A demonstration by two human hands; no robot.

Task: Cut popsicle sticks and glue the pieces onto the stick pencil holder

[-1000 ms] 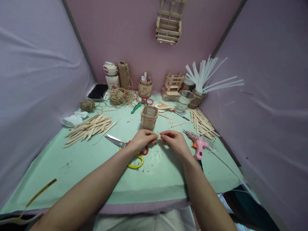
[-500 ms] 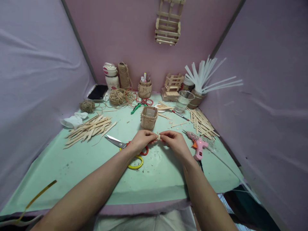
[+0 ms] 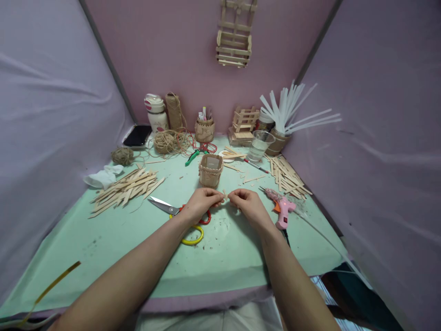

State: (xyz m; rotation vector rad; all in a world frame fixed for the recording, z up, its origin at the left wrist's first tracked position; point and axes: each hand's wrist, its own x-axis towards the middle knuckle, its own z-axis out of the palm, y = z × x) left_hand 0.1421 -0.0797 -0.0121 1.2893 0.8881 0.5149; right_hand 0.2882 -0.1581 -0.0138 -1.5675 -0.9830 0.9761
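Note:
Between my two hands is a small pale piece, pinched from both sides; it is too small to tell its kind. My left hand closes thumb and fingers on its left end. From the right, my right hand pinches the other end. Just beyond the fingers stands a small square wood-clad pot, upright. Scissors with red and yellow handles lie under my left wrist, blades pointing left. A pink glue gun lies to the right of my right hand, with a clear glue stick in its back.
Wooden sticks lie in a left pile and a right pile. Behind are tangled twine, green-handled pliers, a plastic cup of liquid and a pot of glue sticks. A small stick rack hangs on the back wall.
The view has shifted slightly, so the table's things appear a little further left and lower. Both hands keep their pinch on the small piece, which has turned slightly.

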